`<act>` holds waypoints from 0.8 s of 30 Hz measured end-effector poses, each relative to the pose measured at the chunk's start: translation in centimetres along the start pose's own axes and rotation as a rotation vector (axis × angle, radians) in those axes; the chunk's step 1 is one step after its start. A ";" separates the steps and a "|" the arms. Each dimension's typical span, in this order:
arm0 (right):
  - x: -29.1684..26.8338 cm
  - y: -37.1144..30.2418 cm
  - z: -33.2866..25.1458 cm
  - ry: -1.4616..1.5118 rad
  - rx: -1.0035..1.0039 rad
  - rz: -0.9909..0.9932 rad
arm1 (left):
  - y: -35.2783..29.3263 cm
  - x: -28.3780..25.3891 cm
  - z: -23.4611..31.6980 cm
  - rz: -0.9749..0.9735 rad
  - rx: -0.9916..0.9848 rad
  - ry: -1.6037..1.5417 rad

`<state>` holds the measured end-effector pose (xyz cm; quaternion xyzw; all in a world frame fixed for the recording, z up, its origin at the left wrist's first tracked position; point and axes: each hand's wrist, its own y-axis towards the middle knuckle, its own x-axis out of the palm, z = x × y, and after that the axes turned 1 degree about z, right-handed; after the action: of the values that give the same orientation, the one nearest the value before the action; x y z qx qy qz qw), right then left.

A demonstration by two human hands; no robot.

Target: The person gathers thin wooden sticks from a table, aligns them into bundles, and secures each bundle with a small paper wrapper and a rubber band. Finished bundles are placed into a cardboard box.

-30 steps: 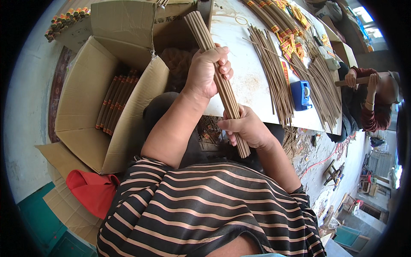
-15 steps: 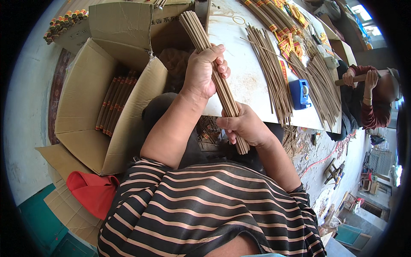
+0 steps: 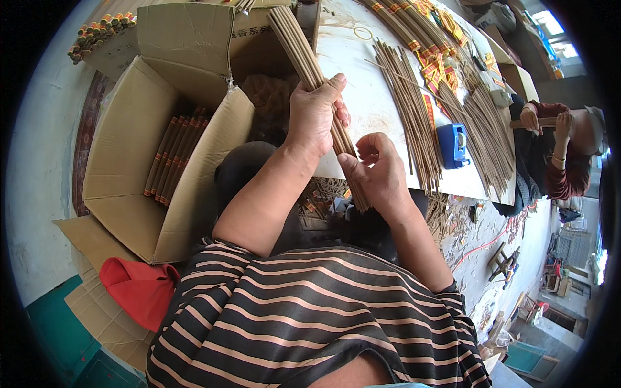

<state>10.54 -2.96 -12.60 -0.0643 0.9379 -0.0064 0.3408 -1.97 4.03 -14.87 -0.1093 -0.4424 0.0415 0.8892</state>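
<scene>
A slanting bundle of thin brown incense sticks runs from over the table edge down toward my lap. My left hand is wrapped round its middle, thumb across the top. Beside the lower part is my right hand, its fingers loosely curled and apart, with a gap between thumb and forefinger. The thumb tip lies at the sticks; whether it touches them I cannot tell. Loose incense sticks are spread on the white table to the right, by a blue tape dispenser.
An open cardboard box on the left holds several banded bundles. Finished bundles and red-yellow labels lie on the far table. A red cloth is at lower left. At the right, another person holds sticks.
My right hand has loosened from the bundle's lower end and moved up along it. My left hand still grips the bundle, which has shifted slightly upward.
</scene>
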 end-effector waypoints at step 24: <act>-6.0 -1.9 -1.6 -0.186 0.096 -0.296 | 1.4 -1.2 1.4 0.035 0.102 -0.062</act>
<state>14.29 -4.11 -7.37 -0.1857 0.8813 -0.0951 0.4240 -3.77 5.39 -15.26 -0.0702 -0.4651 0.0831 0.8785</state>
